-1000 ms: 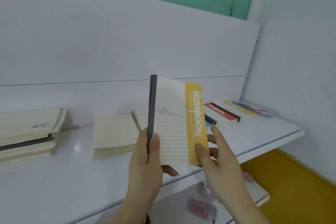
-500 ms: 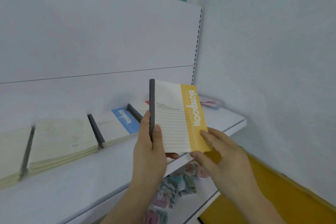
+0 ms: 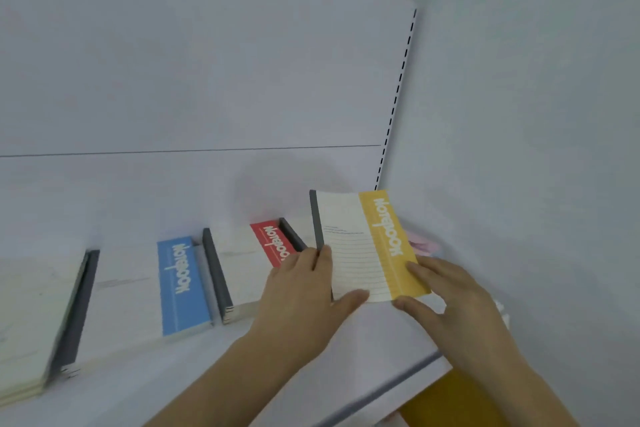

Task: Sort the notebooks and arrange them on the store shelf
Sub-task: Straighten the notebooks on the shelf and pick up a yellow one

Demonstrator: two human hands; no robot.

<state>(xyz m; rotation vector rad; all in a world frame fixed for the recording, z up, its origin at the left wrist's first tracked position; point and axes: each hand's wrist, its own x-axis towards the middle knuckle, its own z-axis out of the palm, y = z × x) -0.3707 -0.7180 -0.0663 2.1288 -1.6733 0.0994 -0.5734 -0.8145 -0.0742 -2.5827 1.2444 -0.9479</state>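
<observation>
I hold a cream notebook with a yellow band and a grey spine low over the right end of the white shelf. My left hand grips its spine edge, thumb under the lower edge. My right hand pinches the yellow corner. To the left, lying flat, are a red-banded notebook stack, a blue-banded stack and a plain cream stack with a grey spine.
A white back panel rises behind the shelf, with a slotted upright at its right end. A white side wall closes in on the right. Pink items lie behind the held notebook. Yellow floor shows below.
The view has swung right and down. The notebook has come down from upright in front of me to low over the shelf's right end, beside the red stack; both hands keep their hold.
</observation>
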